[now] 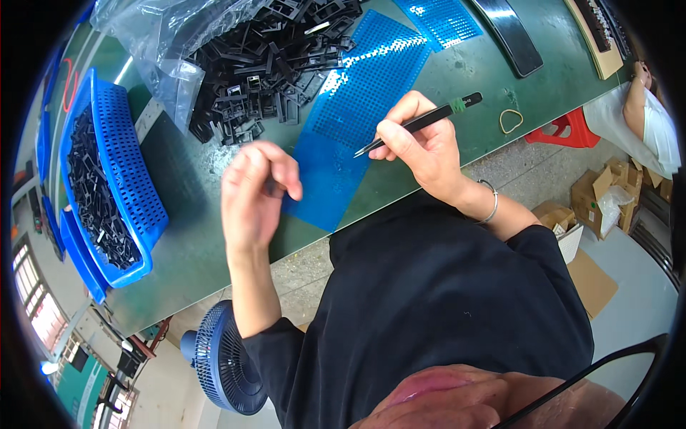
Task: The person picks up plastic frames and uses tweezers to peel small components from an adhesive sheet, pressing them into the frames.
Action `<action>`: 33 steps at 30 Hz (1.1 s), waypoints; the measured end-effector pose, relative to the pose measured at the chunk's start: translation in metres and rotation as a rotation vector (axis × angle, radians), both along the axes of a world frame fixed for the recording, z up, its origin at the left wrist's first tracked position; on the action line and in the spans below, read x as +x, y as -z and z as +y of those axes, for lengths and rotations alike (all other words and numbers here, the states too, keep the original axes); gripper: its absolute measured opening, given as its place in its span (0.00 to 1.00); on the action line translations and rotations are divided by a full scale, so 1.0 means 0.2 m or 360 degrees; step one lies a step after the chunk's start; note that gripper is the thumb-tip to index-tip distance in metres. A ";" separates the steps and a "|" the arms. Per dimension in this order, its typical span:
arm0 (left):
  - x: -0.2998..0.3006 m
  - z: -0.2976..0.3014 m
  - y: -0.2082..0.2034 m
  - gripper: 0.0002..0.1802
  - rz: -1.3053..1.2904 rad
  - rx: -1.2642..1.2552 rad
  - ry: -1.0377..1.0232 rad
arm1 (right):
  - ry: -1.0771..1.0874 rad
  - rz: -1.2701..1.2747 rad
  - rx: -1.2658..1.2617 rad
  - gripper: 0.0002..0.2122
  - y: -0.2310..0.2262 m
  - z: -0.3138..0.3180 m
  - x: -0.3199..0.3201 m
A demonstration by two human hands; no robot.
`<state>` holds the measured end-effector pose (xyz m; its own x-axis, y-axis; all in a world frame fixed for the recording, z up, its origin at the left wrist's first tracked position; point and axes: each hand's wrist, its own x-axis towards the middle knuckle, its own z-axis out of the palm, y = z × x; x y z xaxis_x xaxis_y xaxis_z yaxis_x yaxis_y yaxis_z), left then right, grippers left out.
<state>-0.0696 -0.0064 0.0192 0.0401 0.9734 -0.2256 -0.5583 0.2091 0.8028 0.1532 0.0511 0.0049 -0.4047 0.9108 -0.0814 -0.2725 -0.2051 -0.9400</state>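
My right hand (426, 146) grips a pair of black tweezers (427, 118) with a green band near the back end. Their fine tips point down-left over a blue sheet (321, 182) lying on the green table. My left hand (254, 189) is beside the left edge of that sheet, its fingers curled in; a dark spot shows under them, but what they hold, if anything, is hidden. Beyond it lies a heap of small black plastic frames (264, 71). A strip covered with rows of small clear pieces (371, 79) runs along the sheet's far part.
A blue basket (132, 154) full of black parts stands at the left. Clear plastic film (161, 57) partly covers the heap. Further right are a black glossy panel (509, 36) and a rubber band (511, 121). A red stool (568, 130) and another person's arm (634, 107) are at the right.
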 end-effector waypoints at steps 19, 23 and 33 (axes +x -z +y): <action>0.19 0.34 -0.04 0.03 0.3529 0.1050 0.0352 | 0.0103 -0.0328 0.0404 0.07 0.01 0.02 0.08; 0.16 0.27 -0.07 0.06 0.2866 0.0965 0.0016 | 0.0022 -0.0654 0.0628 0.07 0.01 0.06 0.09; 0.21 0.05 0.06 0.10 0.1568 0.0312 0.0126 | -0.0080 -0.1013 0.0916 0.08 0.02 0.06 0.06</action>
<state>-0.0285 0.0035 0.0064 -0.0120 0.9995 -0.0290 0.3825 0.0314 0.9234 0.1656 0.0635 0.0000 -0.4799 0.8621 0.1626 0.3388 0.3530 -0.8721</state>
